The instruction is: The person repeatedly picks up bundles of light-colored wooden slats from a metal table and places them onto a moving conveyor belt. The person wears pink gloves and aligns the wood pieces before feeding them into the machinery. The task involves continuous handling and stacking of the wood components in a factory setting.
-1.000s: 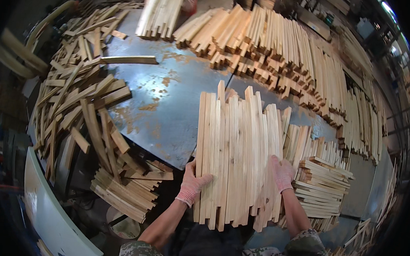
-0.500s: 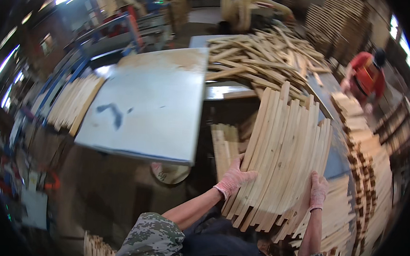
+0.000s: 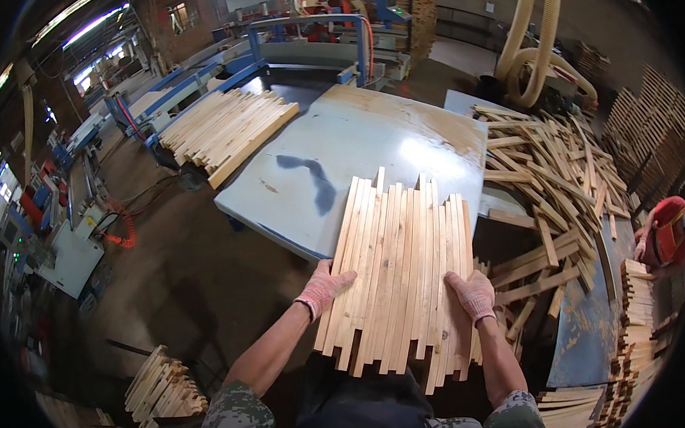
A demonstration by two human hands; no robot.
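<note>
Between my two gloved hands I hold a row of wooden strips (image 3: 402, 272), pressed side by side with uneven ends. My left hand (image 3: 324, 289) grips the row's left edge, thumb on top. On the opposite edge my right hand (image 3: 472, 294) is closed the same way, fingers partly hidden below. The far ends of the strips overlap the near edge of a pale metal table (image 3: 395, 131); whether they touch it I cannot tell. Another row of strips (image 3: 226, 132) lies at the table's left, beside a blue-framed machine (image 3: 306, 47).
A jumbled heap of wood strips (image 3: 557, 164) lies to the right of the table. Stacked strips (image 3: 638, 310) line the far right, near a person in red (image 3: 663, 234). A white machine box (image 3: 73, 252) and a strip bundle (image 3: 163, 391) are at left. Ducts (image 3: 524, 60) rise behind.
My view has turned left. The held strips have come from beside the heap to the near edge of the metal table, still between both hands.
</note>
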